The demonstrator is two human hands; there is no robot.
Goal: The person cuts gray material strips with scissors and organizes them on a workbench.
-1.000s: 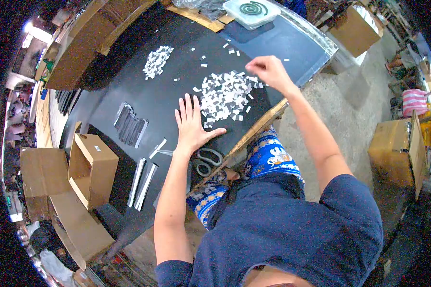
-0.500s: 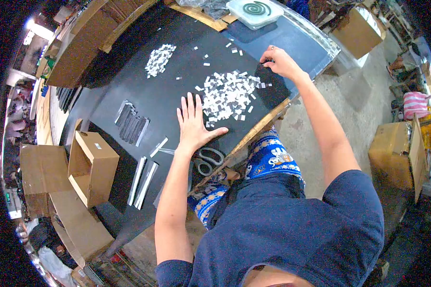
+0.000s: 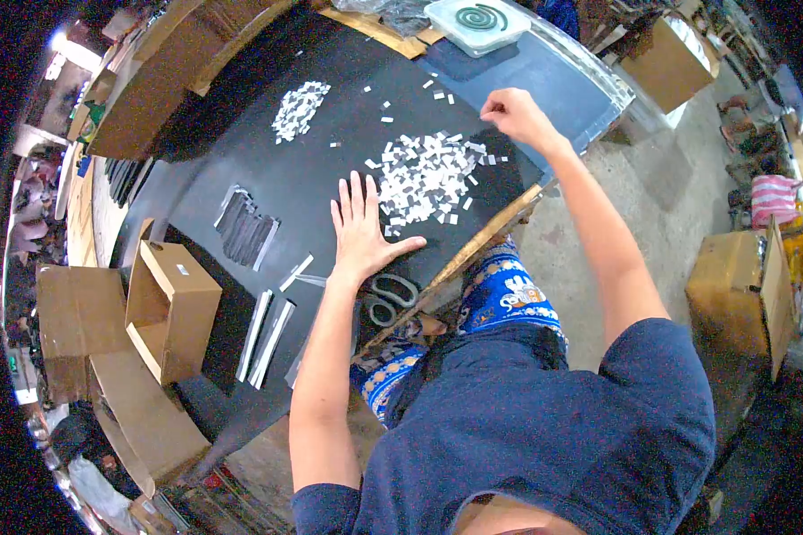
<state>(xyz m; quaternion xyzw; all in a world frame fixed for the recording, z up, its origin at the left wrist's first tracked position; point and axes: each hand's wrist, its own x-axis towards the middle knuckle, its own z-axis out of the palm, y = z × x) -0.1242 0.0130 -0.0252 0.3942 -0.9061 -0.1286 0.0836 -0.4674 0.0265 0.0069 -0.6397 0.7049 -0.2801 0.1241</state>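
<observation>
My left hand lies flat on the black tabletop with its fingers spread, beside a large heap of small white and grey rectangular pieces. My right hand is raised near the table's right side, its fingers curled together. Whatever it may hold is hidden. Several loose pieces lie between that hand and the far edge. Farther off sits a smaller pile of white pieces. Scissors with grey handles rest just below my left wrist, near the table edge.
Dark strips lie bundled at the left, with long white-edged strips nearer me. An open cardboard box stands at the left edge. A plastic tub with a green coil on its lid sits at the back.
My right hand has shifted slightly and turned, with its fingers curled more inward. My left hand stays spread in the same place.
</observation>
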